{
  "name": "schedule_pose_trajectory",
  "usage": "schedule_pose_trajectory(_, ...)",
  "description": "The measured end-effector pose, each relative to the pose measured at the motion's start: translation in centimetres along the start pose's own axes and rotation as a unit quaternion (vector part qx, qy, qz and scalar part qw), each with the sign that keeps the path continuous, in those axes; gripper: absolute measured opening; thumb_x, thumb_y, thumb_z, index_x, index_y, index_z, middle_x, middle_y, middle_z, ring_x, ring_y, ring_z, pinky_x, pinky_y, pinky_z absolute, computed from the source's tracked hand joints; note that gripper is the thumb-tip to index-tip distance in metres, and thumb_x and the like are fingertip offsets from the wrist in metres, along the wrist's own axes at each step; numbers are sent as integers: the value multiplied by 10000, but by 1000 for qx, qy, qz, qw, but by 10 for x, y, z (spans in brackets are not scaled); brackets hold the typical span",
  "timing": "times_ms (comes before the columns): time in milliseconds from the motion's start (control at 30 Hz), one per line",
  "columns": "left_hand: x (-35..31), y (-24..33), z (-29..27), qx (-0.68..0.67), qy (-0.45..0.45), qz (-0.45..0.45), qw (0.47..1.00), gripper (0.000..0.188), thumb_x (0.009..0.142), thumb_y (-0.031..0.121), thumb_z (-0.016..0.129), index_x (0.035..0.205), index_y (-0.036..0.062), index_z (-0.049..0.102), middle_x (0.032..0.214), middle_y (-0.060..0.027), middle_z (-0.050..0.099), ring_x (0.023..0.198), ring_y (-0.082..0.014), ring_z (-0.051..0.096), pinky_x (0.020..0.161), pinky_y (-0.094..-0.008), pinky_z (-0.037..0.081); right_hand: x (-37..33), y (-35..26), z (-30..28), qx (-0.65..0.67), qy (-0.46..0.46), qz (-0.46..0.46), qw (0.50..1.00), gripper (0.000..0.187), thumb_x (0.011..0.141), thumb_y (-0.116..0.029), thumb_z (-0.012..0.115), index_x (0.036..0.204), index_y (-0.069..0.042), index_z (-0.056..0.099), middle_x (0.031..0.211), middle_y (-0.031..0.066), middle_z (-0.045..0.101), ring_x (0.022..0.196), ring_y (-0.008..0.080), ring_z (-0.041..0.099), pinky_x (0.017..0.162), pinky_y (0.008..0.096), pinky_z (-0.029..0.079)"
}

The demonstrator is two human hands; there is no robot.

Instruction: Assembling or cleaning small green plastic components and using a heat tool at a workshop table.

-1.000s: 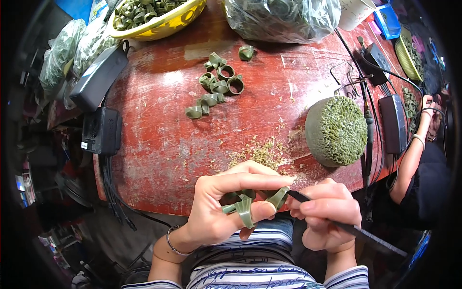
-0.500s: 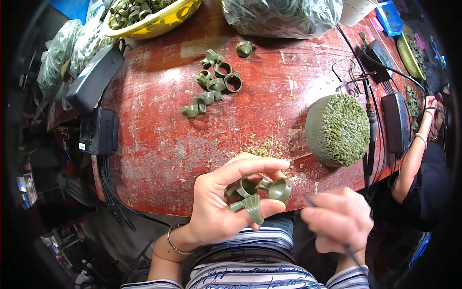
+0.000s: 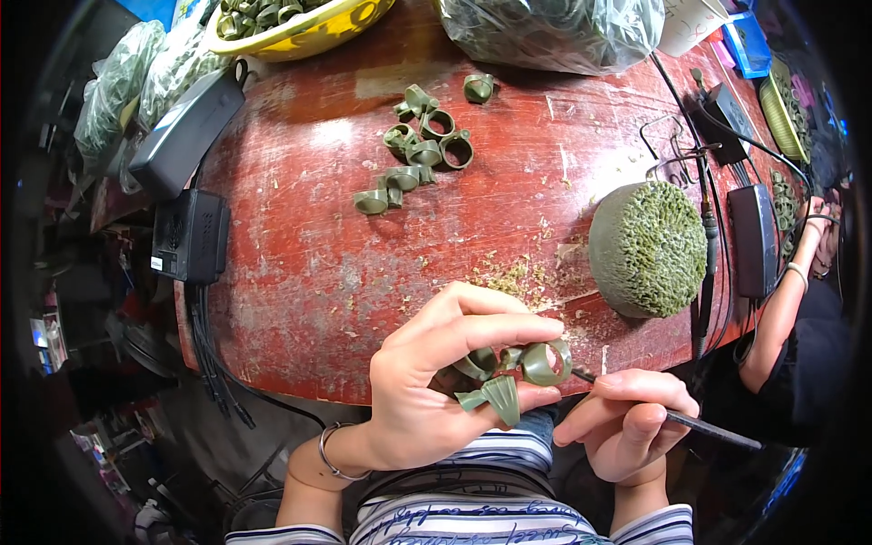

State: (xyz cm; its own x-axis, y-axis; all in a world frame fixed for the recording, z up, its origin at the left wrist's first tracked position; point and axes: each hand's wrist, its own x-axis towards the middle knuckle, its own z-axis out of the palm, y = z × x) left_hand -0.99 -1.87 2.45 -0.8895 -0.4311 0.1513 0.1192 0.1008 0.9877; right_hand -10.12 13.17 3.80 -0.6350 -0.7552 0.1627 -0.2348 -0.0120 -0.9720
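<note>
Three green rings that look like wax are bunched in my left hand point(image 3: 413, 377), whose thumb and fingers close around them. One of them, a round-topped ring point(image 3: 560, 351), sticks out at the fingertips with its opening showing. A fluted green ring point(image 3: 501, 400) hangs lower, by the thumb. My right hand point(image 3: 631, 422) grips a thin dark rod-like tool point(image 3: 718, 431) like a pen. The tool's tip reaches the edge of the round-topped ring; whether it touches cannot be made out. On the red table point(image 3: 300, 300), several more green rings point(image 3: 423, 153) lie in a loose group.
A green block with a rough top point(image 3: 649, 250) stands at the right, beside wire hooks and black cables. Green crumbs lie before it. At the back are a yellow basin point(image 3: 318, 34) of rings and a plastic bag point(image 3: 554, 36). Black adapters point(image 3: 189, 238) sit left. Another person's arm point(image 3: 781, 309) is far right.
My right hand has come in toward the left, bringing the tool's tip up to the held ring. That ring has turned so its opening shows. The whole view has shifted slightly.
</note>
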Motion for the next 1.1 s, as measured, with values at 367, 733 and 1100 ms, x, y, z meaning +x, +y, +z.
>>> schedule_pose_trajectory(367,-8,5,-21,-213,60,-139,965,391,713,-22,683,1065,-10,515,976,-122,549,734,-128,589,525,-194,483,20,1,9,1,-13,13,1000,264,925,-150,422,1055,34,560,640,87,616,541,131,567,496,233,467)
schedule_pose_trajectory(733,-29,-13,-57,-370,182,-93,906,255,823,218,619,892,-6,518,871,-94,521,687,-139,549,337,-142,344,125,25,93,-298,-114,-189,929,122,770,-87,600,878,-36,574,750,136,454,645,312,513,559,381,417)
schedule_pose_trajectory(1100,-25,-1,-59,-375,14,-188,908,408,778,170,679,1126,6,545,902,-32,564,560,-36,486,417,-176,350,74,-30,57,-275,-119,-257,919,282,716,41,639,996,30,611,786,129,582,633,193,564,523,257,449)
